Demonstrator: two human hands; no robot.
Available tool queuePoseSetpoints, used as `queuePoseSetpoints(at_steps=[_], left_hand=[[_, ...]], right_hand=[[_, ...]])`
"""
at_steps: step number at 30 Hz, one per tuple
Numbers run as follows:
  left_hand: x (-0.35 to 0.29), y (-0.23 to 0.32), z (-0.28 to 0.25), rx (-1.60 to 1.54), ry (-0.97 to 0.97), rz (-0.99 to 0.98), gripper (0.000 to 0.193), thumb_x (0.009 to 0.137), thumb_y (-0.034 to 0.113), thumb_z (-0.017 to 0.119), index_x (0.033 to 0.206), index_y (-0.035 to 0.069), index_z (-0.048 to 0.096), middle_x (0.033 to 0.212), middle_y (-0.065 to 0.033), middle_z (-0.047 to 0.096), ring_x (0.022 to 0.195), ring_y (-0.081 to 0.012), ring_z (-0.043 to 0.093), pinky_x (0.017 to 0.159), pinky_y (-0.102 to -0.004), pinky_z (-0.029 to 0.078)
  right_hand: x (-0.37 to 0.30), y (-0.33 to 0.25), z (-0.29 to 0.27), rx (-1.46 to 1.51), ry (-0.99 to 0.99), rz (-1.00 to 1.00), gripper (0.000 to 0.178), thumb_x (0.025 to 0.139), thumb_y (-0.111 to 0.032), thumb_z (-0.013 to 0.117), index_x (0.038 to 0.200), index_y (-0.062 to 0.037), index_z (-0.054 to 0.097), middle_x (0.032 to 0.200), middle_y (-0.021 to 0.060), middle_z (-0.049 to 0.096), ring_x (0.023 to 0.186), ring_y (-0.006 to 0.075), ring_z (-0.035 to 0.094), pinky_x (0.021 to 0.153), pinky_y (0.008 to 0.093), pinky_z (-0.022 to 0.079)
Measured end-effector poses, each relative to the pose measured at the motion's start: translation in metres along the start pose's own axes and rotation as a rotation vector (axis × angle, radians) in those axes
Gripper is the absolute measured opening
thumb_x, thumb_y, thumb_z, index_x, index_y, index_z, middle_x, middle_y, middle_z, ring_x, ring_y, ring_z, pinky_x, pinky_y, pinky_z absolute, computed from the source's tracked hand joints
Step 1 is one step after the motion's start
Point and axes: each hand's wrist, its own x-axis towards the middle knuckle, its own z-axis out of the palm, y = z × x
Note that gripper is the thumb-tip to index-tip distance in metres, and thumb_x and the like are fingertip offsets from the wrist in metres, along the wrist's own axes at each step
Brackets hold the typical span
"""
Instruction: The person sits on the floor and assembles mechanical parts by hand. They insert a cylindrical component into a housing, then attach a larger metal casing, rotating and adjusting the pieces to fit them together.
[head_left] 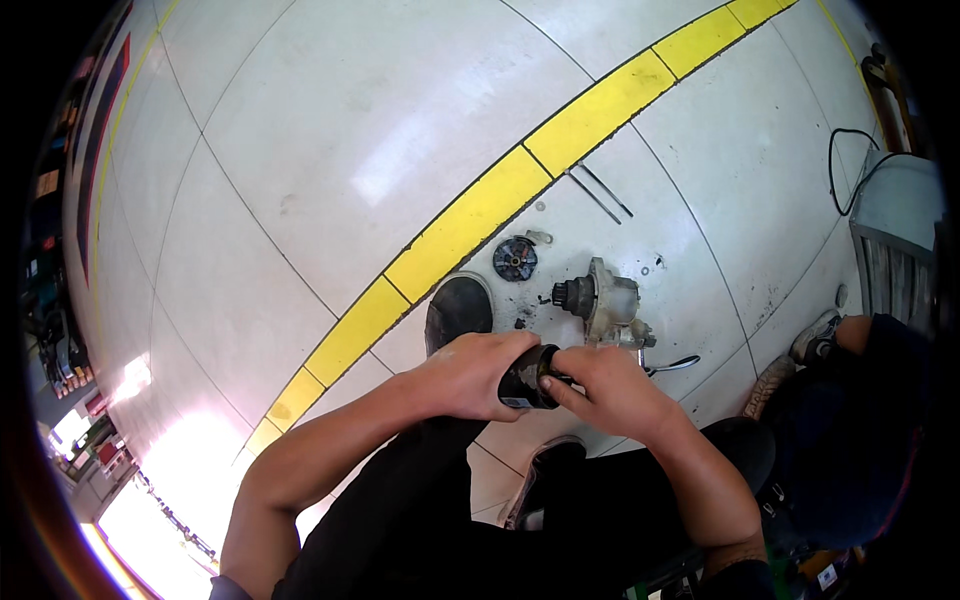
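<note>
A black, hollow metal cylinder [528,380], like a motor housing, is held over my lap. My left hand [470,372] wraps around its left side. At its right end my right hand [610,390] grips the rim, with the thumb on the edge and the other fingers partly hidden inside or behind it. On the floor just beyond lies a grey cast motor body [612,305] with a dark ribbed end. To its left is a round dark plate [515,259] with a central hole. A shiny wrench-like tool [676,366] rests beyond my right hand.
Two long thin bolts [603,194] lie near a yellow floor stripe [460,235]. Small washers and dark grit dot the tiles. My dark shoe [460,308] stands beside the parts. At right are another person's legs [850,430] and a grey metal box [900,200] with a black cable.
</note>
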Motion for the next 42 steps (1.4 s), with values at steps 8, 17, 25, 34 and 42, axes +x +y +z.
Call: queuePoseSetpoints(at_steps=[8, 17, 25, 34, 42], left_hand=[[-0.015, 0.008, -0.026, 0.111, 0.169, 0.204, 0.078, 0.070, 0.018, 0.092, 0.139, 0.005, 0.057, 0.120, -0.0161, 0.068, 0.113, -0.0382, 0.068, 0.096, -0.0473, 0.057], [-0.024, -0.011, -0.034, 0.095, 0.191, 0.236, 0.075, 0.071, 0.019, 0.091, 0.137, 0.006, 0.058, 0.121, -0.0148, 0.068, 0.115, -0.0380, 0.067, 0.097, -0.0476, 0.057], [-0.065, -0.076, -0.060, 0.137, 0.234, -0.026, 0.076, 0.069, 0.014, 0.091, 0.137, 0.006, 0.060, 0.125, -0.0172, 0.069, 0.117, -0.0401, 0.066, 0.102, -0.0474, 0.055], [-0.126, -0.086, -0.067, -0.038, 0.475, -0.253, 0.077, 0.067, 0.014, 0.095, 0.137, 0.007, 0.062, 0.123, -0.0147, 0.070, 0.113, -0.0302, 0.072, 0.101, -0.0391, 0.057], [-0.046, -0.037, -0.027, -0.145, 0.397, 0.071, 0.080, 0.066, 0.015, 0.095, 0.138, 0.006, 0.061, 0.129, -0.0179, 0.068, 0.119, -0.0392, 0.068, 0.103, -0.0444, 0.056]], right_hand=[[0.002, -0.026, -0.016, -0.102, 0.088, -0.147, 0.029, 0.099, -0.026, 0.076, 0.087, -0.0073, 0.059, 0.078, 0.0109, 0.063, 0.065, 0.0360, 0.064, 0.056, 0.0470, 0.050], [0.012, -0.032, -0.008, -0.117, 0.085, -0.207, 0.031, 0.098, -0.026, 0.078, 0.084, -0.0077, 0.057, 0.076, 0.0109, 0.060, 0.061, 0.0352, 0.062, 0.053, 0.0457, 0.049], [0.005, -0.034, -0.034, -0.007, 0.176, -0.235, 0.026, 0.098, -0.018, 0.075, 0.084, -0.0054, 0.057, 0.075, 0.0132, 0.055, 0.058, 0.0370, 0.058, 0.054, 0.0464, 0.046], [0.005, -0.039, -0.066, -0.012, 0.320, 0.101, 0.021, 0.098, -0.011, 0.074, 0.088, -0.0008, 0.058, 0.074, 0.0184, 0.055, 0.062, 0.0379, 0.059, 0.056, 0.0442, 0.045], [0.026, -0.060, -0.034, -0.178, 0.150, -0.175, 0.029, 0.095, -0.022, 0.080, 0.086, -0.0066, 0.057, 0.074, 0.0116, 0.059, 0.061, 0.0335, 0.064, 0.053, 0.0449, 0.050]])
